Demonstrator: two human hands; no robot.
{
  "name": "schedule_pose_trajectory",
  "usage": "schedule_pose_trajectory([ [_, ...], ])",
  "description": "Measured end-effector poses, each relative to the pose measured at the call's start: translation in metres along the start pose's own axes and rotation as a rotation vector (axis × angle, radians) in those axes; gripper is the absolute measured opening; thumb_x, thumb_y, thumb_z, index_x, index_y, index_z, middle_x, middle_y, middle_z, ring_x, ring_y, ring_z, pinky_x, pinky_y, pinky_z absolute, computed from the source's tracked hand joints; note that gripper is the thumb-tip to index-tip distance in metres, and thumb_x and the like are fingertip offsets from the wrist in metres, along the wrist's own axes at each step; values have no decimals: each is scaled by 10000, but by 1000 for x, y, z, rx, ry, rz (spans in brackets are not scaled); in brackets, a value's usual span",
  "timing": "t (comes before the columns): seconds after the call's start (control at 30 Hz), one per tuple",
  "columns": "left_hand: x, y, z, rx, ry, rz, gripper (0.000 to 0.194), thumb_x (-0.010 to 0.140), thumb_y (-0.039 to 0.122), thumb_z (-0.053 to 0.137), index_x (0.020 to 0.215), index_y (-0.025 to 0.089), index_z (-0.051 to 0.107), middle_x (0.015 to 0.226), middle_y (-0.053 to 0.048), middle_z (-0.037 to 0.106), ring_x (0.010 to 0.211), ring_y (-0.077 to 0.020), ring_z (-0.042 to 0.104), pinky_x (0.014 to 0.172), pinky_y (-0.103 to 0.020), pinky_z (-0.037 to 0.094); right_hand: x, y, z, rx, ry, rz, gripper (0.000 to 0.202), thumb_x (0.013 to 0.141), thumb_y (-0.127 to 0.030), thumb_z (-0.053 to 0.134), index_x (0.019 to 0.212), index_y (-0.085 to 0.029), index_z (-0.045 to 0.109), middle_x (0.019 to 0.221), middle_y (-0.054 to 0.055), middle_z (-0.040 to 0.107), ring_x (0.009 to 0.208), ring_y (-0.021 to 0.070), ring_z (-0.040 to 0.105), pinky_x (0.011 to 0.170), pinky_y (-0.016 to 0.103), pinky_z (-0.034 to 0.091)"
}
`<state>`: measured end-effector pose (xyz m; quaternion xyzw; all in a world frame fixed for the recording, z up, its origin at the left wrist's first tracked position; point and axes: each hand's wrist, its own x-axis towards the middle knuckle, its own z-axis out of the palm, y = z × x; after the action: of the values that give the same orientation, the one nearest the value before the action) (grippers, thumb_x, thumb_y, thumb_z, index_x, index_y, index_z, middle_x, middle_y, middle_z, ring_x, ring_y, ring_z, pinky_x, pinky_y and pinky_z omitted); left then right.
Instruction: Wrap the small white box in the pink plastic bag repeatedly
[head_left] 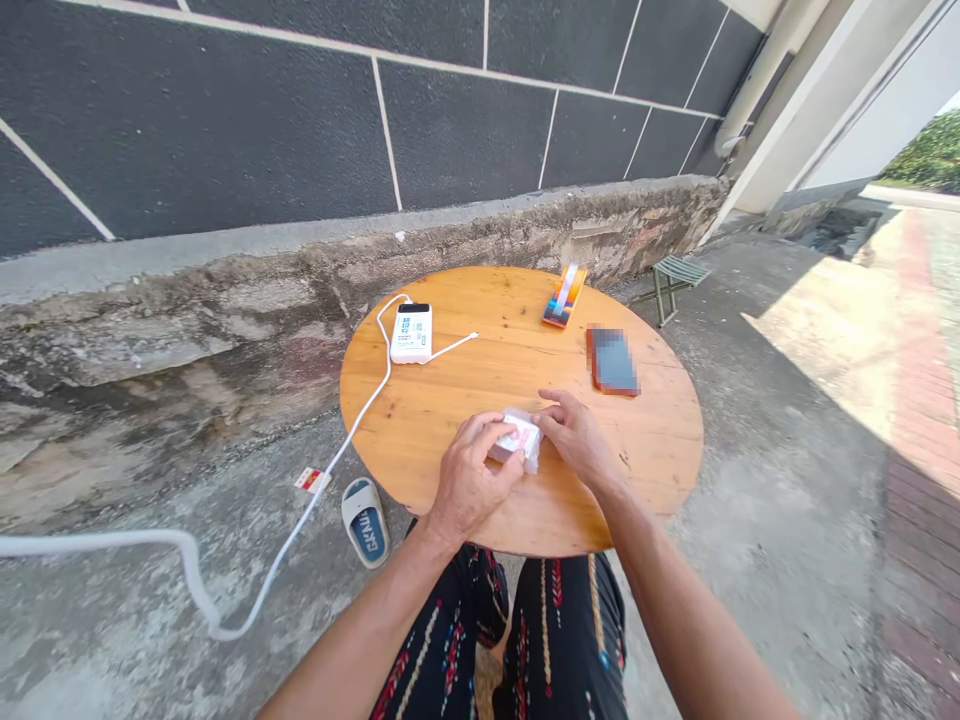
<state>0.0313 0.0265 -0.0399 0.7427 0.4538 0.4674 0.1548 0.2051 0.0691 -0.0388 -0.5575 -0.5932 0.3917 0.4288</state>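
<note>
The small wrapped packet (523,440) is between the two hands over the near part of the table (622,475), in front of the person's knees, probably because both hands meet there without stretching. The fingers of the left hand (469,475) are grasping it from the left, with the thumb on the near side and the other fingertips reaching over the top, a hold that seems meant to steady something light and slippery in its clear wrap. The right hand (574,430) comes in from the opposite side, its fingers at the packet's right edge and the index finger stretched out beyond; whether they pinch the wrap or only touch it, I cannot tell. The other things lie farther out, which leaves the hands some elbow room. The white device (412,333) lies flat near the left rim, apparently so that the long white cable (112,543) can drop over that side, while a short white lead (454,345) points inward across the wood. The orange and blue item (564,295) is near the far rim, and the blurred, phone-like slab (613,361) lies to the right, perhaps for easy reach by the right hand
</note>
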Motion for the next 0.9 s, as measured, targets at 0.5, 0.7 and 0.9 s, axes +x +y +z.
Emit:
schedule_pose_trajectory([
  [0.5,0,1,2,-8,-6,-21,249,759,167,600,1003,212,618,1122,-55,580,1080,-190,556,968,-326,451,23,-5,3,-7,-63,55,585,727,-240,617,1269,-113,436,783,25,666,625,129,591,514,215,436],
  [0.7,1,2,2,-10,-1,-29,252,754,158,604,999,212,621,1111,-53,581,1072,-187,558,961,-320,453,25,-8,5,67,-77,-57,546,714,-249,599,1224,-103,467,772,23,654,661,136,579,586,249,450],
  [0.9,1,0,3,-25,-5,-24,265,754,158,614,1012,218,615,1118,-54,582,1077,-190,555,958,-330,455,24,-14,3,141,-105,-48,517,682,-282,618,1162,-137,492,723,-6,635,617,136,576,560,252,439],
])
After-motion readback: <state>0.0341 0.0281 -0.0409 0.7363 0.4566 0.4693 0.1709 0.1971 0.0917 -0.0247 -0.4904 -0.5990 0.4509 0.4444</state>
